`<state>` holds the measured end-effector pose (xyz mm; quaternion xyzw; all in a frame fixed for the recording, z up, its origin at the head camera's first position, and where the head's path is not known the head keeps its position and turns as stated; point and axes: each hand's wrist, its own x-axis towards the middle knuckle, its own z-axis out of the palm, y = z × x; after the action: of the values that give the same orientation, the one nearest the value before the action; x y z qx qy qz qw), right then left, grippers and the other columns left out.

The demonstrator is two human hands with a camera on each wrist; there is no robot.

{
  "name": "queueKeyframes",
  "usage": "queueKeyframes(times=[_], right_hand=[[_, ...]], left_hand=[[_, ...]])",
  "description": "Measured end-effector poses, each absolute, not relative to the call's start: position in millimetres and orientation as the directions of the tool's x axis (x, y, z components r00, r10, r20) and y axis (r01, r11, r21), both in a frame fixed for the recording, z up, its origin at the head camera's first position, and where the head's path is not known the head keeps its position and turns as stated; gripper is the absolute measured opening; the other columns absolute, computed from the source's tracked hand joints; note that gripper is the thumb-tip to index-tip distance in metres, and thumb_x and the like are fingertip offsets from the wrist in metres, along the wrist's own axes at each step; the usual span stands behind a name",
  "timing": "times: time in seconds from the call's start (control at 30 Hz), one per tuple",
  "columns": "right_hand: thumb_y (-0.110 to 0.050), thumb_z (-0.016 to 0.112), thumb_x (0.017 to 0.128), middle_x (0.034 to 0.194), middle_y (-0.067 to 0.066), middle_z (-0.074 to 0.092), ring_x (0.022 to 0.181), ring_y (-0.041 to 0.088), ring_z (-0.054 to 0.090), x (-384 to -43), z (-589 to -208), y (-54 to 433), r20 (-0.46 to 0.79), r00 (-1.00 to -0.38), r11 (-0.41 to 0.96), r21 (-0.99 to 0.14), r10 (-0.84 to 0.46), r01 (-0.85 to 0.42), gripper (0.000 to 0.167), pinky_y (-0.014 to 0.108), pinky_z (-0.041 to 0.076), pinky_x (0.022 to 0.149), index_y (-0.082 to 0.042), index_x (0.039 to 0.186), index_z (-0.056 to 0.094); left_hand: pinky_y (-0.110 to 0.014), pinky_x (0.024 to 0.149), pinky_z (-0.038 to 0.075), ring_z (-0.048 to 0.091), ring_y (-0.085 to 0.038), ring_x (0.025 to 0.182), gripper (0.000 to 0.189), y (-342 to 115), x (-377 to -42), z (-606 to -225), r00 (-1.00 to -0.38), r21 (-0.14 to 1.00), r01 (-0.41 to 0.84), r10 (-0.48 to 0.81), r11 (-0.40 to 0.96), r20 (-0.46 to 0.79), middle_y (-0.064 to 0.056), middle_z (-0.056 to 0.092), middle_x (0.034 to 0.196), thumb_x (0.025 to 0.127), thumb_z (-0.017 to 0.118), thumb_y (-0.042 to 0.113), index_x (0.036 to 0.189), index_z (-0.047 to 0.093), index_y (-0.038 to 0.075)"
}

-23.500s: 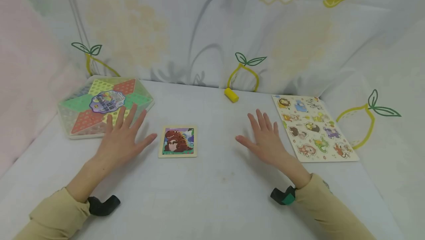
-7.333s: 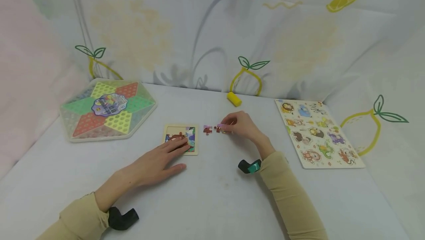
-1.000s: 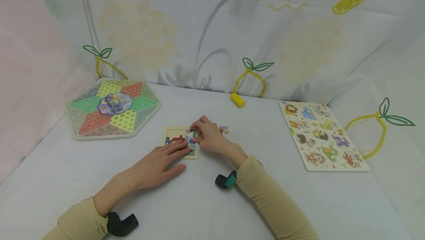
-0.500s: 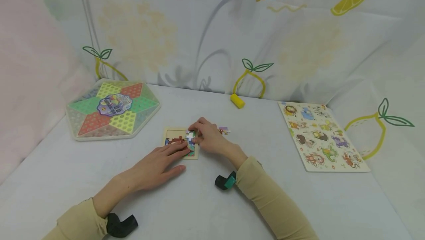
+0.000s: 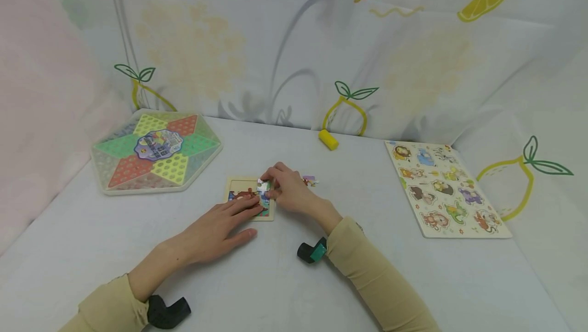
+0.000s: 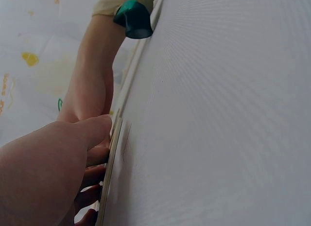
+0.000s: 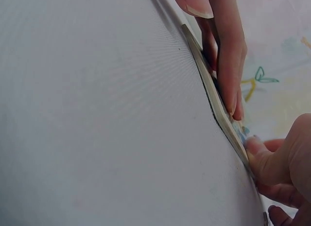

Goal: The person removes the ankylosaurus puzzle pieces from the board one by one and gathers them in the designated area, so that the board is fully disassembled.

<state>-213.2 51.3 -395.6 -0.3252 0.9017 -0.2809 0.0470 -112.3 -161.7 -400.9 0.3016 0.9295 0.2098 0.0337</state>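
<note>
A small wooden jigsaw puzzle (image 5: 241, 180) with a brown dinosaur picture lies flat in the middle of the table. My left hand (image 5: 216, 232) rests on it from the lower left, fingers laid straight over the pieces. At its upper right corner, my right hand (image 5: 294, 192) pinches a puzzle piece (image 5: 263, 186) between thumb and fingers; the piece catches the light. Bare wood shows along the upper left of the tray. Loose pieces (image 5: 310, 180) lie just beyond the right hand, partly hidden by it. In the right wrist view, the right thumb (image 7: 257, 153) presses near the puzzle's edge (image 7: 214, 99).
A hexagonal Chinese checkers box (image 5: 156, 150) sits at the back left. On the right lies an animal peg-style puzzle board (image 5: 447, 189). A yellow cylinder (image 5: 328, 139) lies near the back curtain. White cloth covers the table.
The dinosaur picture was whole at first; pieces were later lifted out to the right. Since then my right hand has come left to the tray's corner. Over the last second, the pinched piece shifted slightly.
</note>
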Motion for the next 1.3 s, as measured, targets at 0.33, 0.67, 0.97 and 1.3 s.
queueKeyframes(times=[0.33, 0.67, 0.97, 1.3], right_hand=[[-0.008, 0.076, 0.088, 0.098, 0.003, 0.064, 0.087, 0.017, 0.057, -212.6, -392.7, 50.8, 0.136, -0.782, 0.621, -0.533, -0.608, -0.575, 0.027, 0.035, 0.046, 0.087, -0.011, 0.113, 0.066], [-0.010, 0.077, 0.088, 0.091, 0.002, 0.068, 0.081, 0.015, 0.058, -212.0, -390.0, 50.6, 0.160, -0.794, 0.605, -0.565, -0.586, -0.561, 0.022, 0.026, 0.046, 0.074, -0.012, 0.108, 0.068], [-0.008, 0.072, 0.092, 0.092, 0.000, 0.075, 0.079, 0.009, 0.065, -211.0, -384.9, 54.8, 0.283, -0.803, 0.509, -0.652, -0.524, -0.562, 0.004, 0.021, 0.051, 0.072, -0.010, 0.095, 0.070], [-0.012, 0.075, 0.090, 0.097, 0.007, 0.075, 0.080, 0.025, 0.070, -228.2, -356.6, 127.0, 0.191, -0.925, 0.526, -0.776, -0.328, -0.347, 0.014, 0.027, 0.053, 0.067, -0.008, 0.104, 0.076]], left_hand=[[-0.057, 0.114, 0.033, 0.035, -0.031, 0.147, 0.057, -161.2, -112.0, -399.7, -0.817, 0.405, 0.546, 0.574, 0.733, 0.064, -0.004, 0.039, 0.159, 0.103, 0.047, 0.051, 0.150, 0.048, 0.019], [-0.057, 0.114, 0.033, 0.035, -0.031, 0.147, 0.058, -161.0, -112.5, -398.7, -0.815, 0.402, 0.550, 0.576, 0.732, 0.068, -0.005, 0.040, 0.158, 0.103, 0.047, 0.051, 0.150, 0.048, 0.018], [-0.058, 0.114, 0.033, 0.034, -0.031, 0.147, 0.058, -161.4, -112.5, -399.6, -0.815, 0.410, 0.548, 0.577, 0.730, 0.062, -0.004, 0.039, 0.159, 0.103, 0.046, 0.052, 0.151, 0.047, 0.018], [-0.058, 0.113, 0.033, 0.034, -0.033, 0.147, 0.056, -162.6, -112.8, -401.2, -0.806, 0.411, 0.563, 0.586, 0.717, 0.082, -0.006, 0.038, 0.159, 0.104, 0.047, 0.049, 0.151, 0.047, 0.018]])
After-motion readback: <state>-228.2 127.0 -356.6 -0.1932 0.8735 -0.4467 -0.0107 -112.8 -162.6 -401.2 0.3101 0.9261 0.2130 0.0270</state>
